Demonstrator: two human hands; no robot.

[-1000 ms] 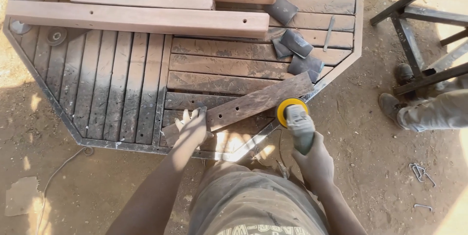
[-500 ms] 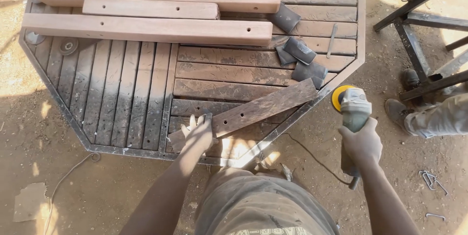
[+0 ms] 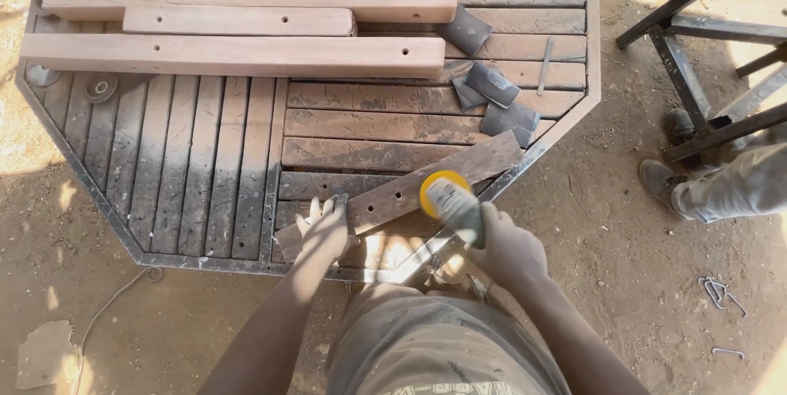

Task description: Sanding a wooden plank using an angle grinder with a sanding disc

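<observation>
A dark weathered wooden plank (image 3: 484, 163) with small holes lies slanted across the near edge of an octagonal slatted table (image 3: 205, 174). My left hand (image 3: 325, 227) presses flat on the plank's lower left end. My right hand (image 3: 507, 246) grips an angle grinder (image 3: 449, 199) with a yellow disc guard, held over the middle of the plank. The disc's contact with the wood is hidden by the tool body.
Three pale wooden beams (image 3: 238, 55) with drilled holes lie at the table's far left. Dark sanding pads (image 3: 492, 83) and a metal rod (image 3: 546, 65) sit at the right. Another person's shoes and trouser leg (image 3: 721, 186) stand by a metal frame (image 3: 697, 30) on the dirt ground.
My right hand swung the grinder out to the right past the table edge, then brought it back over the plank's middle. My left hand stayed on the plank.
</observation>
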